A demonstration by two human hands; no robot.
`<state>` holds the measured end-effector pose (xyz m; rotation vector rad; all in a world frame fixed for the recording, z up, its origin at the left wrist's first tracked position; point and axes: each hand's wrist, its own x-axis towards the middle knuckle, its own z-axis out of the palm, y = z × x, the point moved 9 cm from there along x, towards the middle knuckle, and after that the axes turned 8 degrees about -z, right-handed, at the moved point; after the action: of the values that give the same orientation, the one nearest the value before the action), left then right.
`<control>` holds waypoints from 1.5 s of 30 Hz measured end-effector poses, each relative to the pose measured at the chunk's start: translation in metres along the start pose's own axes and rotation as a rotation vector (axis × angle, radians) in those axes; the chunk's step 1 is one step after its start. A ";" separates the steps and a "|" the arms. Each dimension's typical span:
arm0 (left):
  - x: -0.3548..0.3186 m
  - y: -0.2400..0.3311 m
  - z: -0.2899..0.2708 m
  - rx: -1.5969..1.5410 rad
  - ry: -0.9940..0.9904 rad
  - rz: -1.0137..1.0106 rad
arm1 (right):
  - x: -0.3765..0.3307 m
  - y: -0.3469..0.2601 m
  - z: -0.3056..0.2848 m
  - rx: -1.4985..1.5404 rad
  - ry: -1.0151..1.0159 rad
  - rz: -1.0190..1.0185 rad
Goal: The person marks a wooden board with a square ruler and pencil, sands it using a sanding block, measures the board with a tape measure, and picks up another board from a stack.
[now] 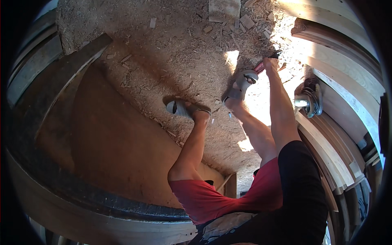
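My right arm reaches down and forward to the sunlit ground, and my right hand [270, 63] is closed around a tool with red and black parts [259, 67]. The red part shows on the left of the hand, beside my right sandal [244, 81], and a dark end sticks out on the right. Glare and distance hide what kind of tool it is. My left hand is out of view. My left sandal [183, 107] stands on the dusty ground, apart from the tool.
Wood chips and sawdust cover the ground [163, 53]. A large brown panel [118, 126] with a dark edge curves along the left. Stacked boards [326, 151] line the right, where a power tool with a round metal guard [311, 100] rests. A flat wood offcut [224, 9] lies ahead.
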<state>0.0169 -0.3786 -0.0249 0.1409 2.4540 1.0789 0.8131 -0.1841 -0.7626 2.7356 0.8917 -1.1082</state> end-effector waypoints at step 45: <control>-0.106 0.188 -0.047 -0.687 -0.361 0.520 | -0.982 -0.340 -0.371 0.710 -2.010 -0.292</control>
<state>0.0747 -0.3090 0.1772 0.7039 1.6478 1.8597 0.2978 -0.2878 0.2075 0.3244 0.3734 -3.2018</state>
